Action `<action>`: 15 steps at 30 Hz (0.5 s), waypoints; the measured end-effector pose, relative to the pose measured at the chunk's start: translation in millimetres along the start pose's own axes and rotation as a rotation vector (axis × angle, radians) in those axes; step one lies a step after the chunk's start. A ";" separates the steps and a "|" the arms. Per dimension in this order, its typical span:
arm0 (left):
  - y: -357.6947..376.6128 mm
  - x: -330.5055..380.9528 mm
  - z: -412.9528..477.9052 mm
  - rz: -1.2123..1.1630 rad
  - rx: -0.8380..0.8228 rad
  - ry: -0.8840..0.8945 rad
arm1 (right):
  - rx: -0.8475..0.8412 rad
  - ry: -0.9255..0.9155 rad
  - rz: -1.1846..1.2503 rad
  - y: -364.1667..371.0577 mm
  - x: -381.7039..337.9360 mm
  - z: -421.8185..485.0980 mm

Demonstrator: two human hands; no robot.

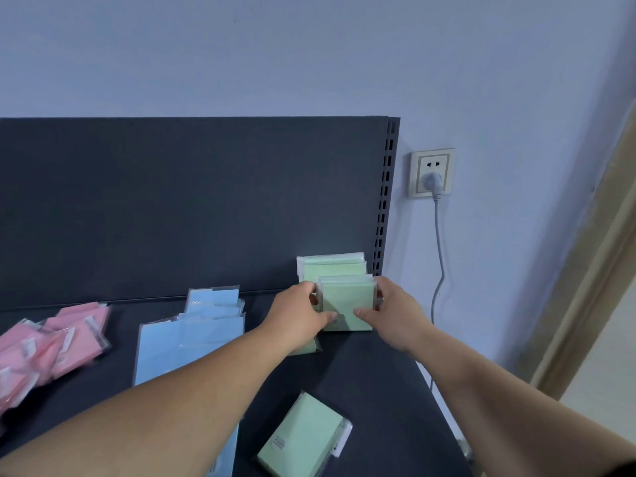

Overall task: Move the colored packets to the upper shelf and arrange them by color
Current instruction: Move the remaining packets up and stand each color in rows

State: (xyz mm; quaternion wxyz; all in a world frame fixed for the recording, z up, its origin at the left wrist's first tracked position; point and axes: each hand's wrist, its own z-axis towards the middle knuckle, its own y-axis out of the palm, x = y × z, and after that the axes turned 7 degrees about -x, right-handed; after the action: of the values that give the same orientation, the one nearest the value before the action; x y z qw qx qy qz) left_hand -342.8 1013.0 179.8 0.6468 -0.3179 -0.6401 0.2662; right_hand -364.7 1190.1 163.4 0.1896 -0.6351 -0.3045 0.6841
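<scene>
Colored packets lie in three groups on the dark shelf. The pink packets sprawl in a loose overlapping heap at the left edge of the frame. The blue packets sit left of centre, some propped against the dark back panel and some flat in front of them. The green ones are right of centre.

A small stack of green packets stands upright just right of centre, held between both hands. The left hand grips its left edge, with the thumb laid across the lower front face. The right hand grips the right edge in the same way, its thumb on the front face too. Just behind this stack a second green stack leans on the back panel near the slotted upright. The corner of another green packet shows under the left wrist.

A loose green stack lies flat and turned at an angle at the lower centre of the frame, well apart from the others.

On the pale wall to the right of the shelf there is a socket with a grey plug in it, and its cable hangs down behind the shelf edge.
</scene>
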 end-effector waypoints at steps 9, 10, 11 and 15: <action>-1.3 -7.2 13.5 -0.041 0.085 -0.084 | 0.047 -0.015 -0.045 13.1 -8.4 19.1; -0.7 -7.6 15.3 -0.033 0.091 -0.088 | 0.047 -0.020 -0.041 13.8 -8.9 20.0; 0.0 -7.9 16.8 -0.029 0.095 -0.091 | 0.045 -0.023 -0.038 14.1 -9.6 20.6; -2.0 -8.7 19.6 -0.025 0.093 -0.109 | 0.054 -0.036 -0.031 13.9 -10.5 20.2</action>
State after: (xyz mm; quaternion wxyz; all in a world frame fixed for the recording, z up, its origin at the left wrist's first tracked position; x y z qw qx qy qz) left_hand -362.8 1006.5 175.2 0.6282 -0.2644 -0.6653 0.3046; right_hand -381.5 1169.4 162.3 0.2119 -0.6126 -0.2991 0.7002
